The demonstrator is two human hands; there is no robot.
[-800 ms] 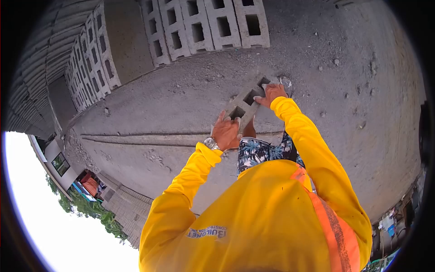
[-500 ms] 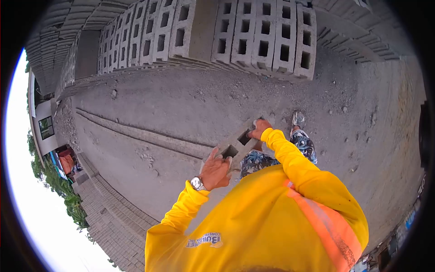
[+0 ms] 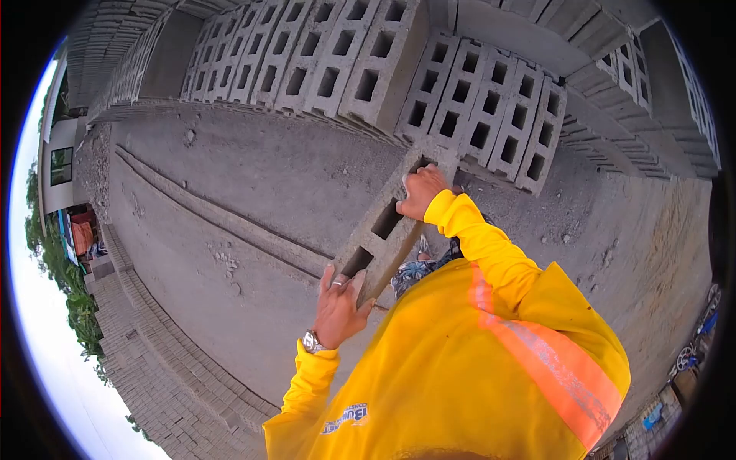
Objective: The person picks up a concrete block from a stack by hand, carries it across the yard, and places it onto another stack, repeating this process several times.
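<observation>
Gray ground [image 3: 230,192] lies below. Left hand [image 3: 337,307] and right hand [image 3: 422,192] curl their fingers around 1 block [image 3: 383,230], lifted, not yet on stacked blocks [image 3: 483,123].

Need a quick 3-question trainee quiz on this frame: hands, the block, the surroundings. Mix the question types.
1. True or false: both hands are on the grey hollow concrete block.
2. Multiple choice: where does the right hand take its grip? A) at the block's far end, by a cavity B) on the yellow long sleeve C) on the bare ground
3. Fill in: the left hand, with a silver wristwatch at its wrist, holds the block's ____ end.

Key: 1 true; 2 A; 3 near.

Background for reference: rows of stacked grey hollow blocks stand beyond the sandy concrete ground.
</observation>
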